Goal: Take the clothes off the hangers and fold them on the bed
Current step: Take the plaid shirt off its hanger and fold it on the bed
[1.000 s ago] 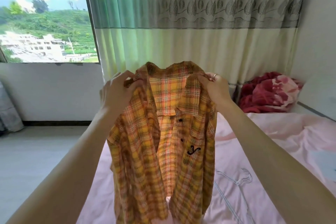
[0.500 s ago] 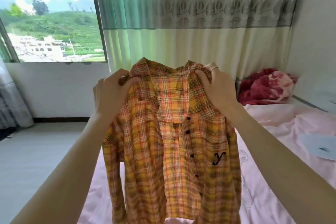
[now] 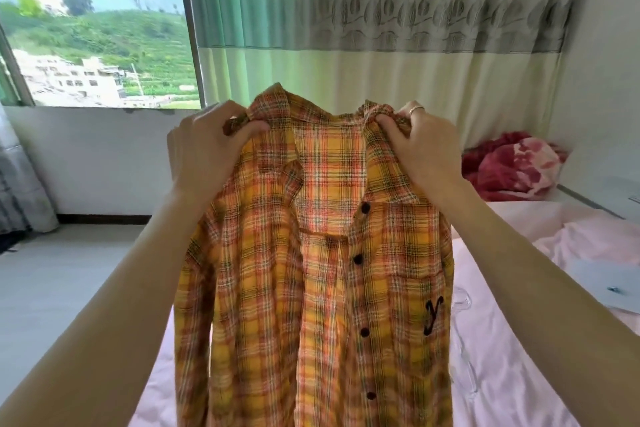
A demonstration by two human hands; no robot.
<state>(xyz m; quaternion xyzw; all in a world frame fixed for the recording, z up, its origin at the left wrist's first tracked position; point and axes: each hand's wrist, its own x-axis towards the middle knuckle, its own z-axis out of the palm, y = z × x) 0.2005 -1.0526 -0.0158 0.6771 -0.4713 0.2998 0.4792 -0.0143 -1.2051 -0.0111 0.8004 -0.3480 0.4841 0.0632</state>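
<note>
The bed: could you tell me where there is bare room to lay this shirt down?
Bare pink sheet lies right of the hanging shirt, between the clear hanger and the pale paper. The far corner is crowded by the red blanket.

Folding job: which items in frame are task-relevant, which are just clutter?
In the job: plaid shirt, gripped at the shoulders by left hand and right hand; clear hanger on the bed.

Lying about: red blanket, paper sheet, curtain.
</note>
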